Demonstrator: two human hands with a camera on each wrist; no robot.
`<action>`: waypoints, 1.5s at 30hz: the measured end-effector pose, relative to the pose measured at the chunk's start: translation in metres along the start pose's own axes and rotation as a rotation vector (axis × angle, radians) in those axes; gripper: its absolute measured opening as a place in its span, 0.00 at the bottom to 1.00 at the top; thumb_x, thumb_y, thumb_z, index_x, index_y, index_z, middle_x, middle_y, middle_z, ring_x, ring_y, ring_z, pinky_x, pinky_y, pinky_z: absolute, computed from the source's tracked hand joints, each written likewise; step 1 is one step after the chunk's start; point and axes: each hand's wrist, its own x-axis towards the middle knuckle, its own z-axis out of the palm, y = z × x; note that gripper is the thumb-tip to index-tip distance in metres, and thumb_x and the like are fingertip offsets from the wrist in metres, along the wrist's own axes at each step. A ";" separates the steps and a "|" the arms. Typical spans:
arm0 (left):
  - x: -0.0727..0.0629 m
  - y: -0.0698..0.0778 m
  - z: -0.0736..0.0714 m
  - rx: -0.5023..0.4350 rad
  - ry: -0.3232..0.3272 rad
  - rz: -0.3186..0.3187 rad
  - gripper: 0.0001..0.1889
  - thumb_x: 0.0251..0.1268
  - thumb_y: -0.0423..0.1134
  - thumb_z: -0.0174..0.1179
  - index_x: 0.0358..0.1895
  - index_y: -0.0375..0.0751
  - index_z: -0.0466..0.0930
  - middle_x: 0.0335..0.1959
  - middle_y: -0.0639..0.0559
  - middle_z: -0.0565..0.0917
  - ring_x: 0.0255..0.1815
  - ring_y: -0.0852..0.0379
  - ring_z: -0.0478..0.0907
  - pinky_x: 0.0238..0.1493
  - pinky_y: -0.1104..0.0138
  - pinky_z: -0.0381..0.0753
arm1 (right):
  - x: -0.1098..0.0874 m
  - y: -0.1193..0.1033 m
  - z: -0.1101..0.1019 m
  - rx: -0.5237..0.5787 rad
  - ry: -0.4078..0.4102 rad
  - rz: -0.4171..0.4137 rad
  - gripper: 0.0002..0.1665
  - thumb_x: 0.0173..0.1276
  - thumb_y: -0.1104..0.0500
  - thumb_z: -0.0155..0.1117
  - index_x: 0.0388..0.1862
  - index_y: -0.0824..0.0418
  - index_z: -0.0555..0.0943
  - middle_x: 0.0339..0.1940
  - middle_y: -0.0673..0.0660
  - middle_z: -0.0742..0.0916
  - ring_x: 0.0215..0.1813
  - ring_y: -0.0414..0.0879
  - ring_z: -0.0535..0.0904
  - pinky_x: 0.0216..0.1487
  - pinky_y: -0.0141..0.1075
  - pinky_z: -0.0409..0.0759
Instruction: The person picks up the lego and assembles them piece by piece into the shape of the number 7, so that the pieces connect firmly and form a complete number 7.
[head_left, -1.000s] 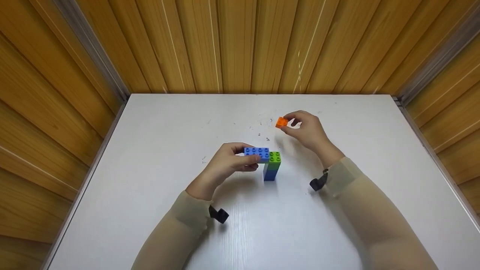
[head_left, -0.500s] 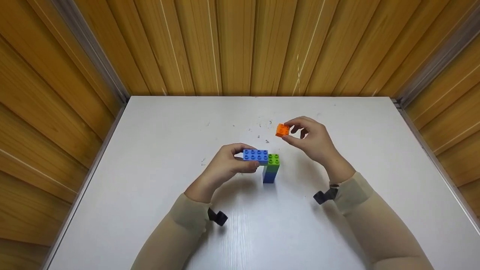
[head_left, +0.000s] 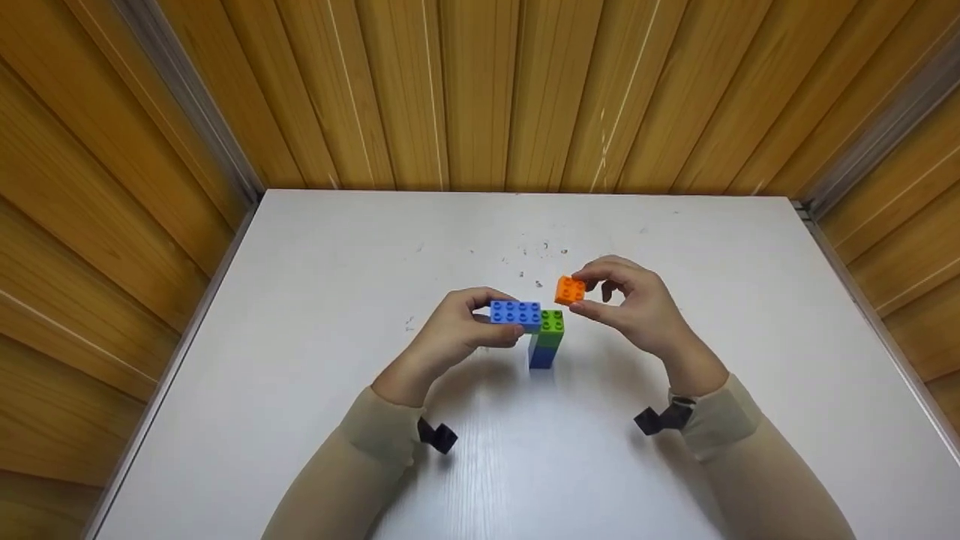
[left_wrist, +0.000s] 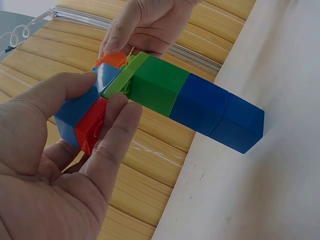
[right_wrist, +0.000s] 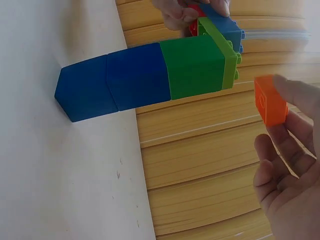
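Observation:
A tower of toy building bricks stands upright on the table, with dark blue bricks [right_wrist: 137, 77] at the bottom and a green brick [left_wrist: 160, 85] above them. A thin light green plate [head_left: 553, 321] caps it and reaches out to the left. On that overhang lies a lighter blue brick [head_left: 515, 313], and a red brick [left_wrist: 89, 127] sits below it. My left hand [head_left: 450, 324] grips the blue brick between thumb and fingers. Pinched in my right hand [head_left: 646, 311] is an orange brick [head_left: 570, 290], held apart from the tower, just above and behind its studded top.
The white table [head_left: 337, 247] has small dark marks near its middle. Wood-panelled walls [head_left: 480, 97] enclose the back and both sides. Each sleeve cuff carries a small black wrist camera [head_left: 660, 420].
My right hand has brought the orange brick nearer to me, close to the tower's top. The left hand keeps its grip on the blue brick, its fingers shifting slightly.

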 end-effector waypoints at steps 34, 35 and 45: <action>0.001 0.000 -0.001 0.035 0.011 0.018 0.20 0.66 0.38 0.82 0.59 0.42 0.91 0.57 0.44 0.92 0.51 0.49 0.93 0.59 0.61 0.95 | -0.010 0.012 0.025 0.068 -0.107 -0.059 0.15 0.73 0.69 0.78 0.56 0.58 0.94 0.53 0.50 0.92 0.52 0.45 0.83 0.53 0.30 0.80; 0.001 0.000 -0.001 0.033 0.013 0.018 0.20 0.66 0.38 0.82 0.59 0.41 0.91 0.56 0.44 0.92 0.51 0.49 0.93 0.59 0.61 0.96 | -0.010 0.013 0.026 0.063 -0.105 -0.062 0.16 0.73 0.69 0.78 0.57 0.57 0.94 0.53 0.51 0.92 0.52 0.45 0.82 0.53 0.31 0.80; 0.000 0.000 -0.002 0.032 0.017 0.011 0.20 0.65 0.37 0.83 0.59 0.40 0.92 0.55 0.43 0.93 0.49 0.49 0.94 0.57 0.62 0.96 | -0.013 0.016 0.035 0.069 -0.079 -0.127 0.18 0.70 0.70 0.79 0.57 0.58 0.95 0.53 0.59 0.93 0.53 0.47 0.83 0.55 0.29 0.81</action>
